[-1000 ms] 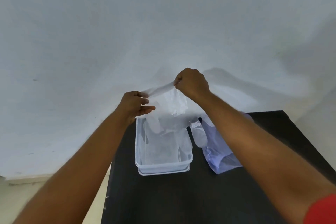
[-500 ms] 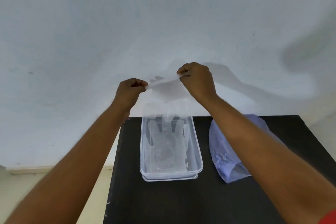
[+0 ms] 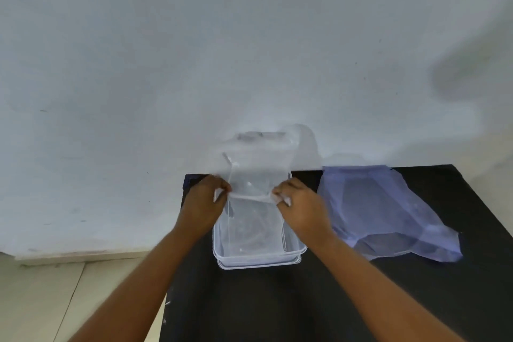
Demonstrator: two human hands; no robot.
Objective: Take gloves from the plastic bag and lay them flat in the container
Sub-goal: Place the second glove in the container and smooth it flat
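Floor point(image 3: 69, 294) of pale tile fills the lower left corner, meeting a white wall point(image 3: 166, 64) that takes up most of the view. Next comes the left edge of a black table point(image 3: 249, 308), pushed against that wall. The left hand point(image 3: 206, 203) reaches over the table's far left part, thumb and fingers closed in a pinch on one end of a clear glove point(image 3: 256, 175). That glove is a thin, see-through sheet stretched between both hands, and its free part rises blurred above them in front of the wall, so its shape is hard to make out. Directly beneath it sits a clear container point(image 3: 258, 261), a rectangular tub resting on the table near the left side; the hands hold the glove over its far half. Something thin and clear seems to lie inside on the bottom, though I cannot tell what. The right hand point(image 3: 301, 203) is curled closed too, pinching the other end of the glove just above the tub's right wall. Further right, a pale blue plastic bag point(image 3: 388, 208) lies crumpled and mostly flat on the table, close beside the tub but not touching it.
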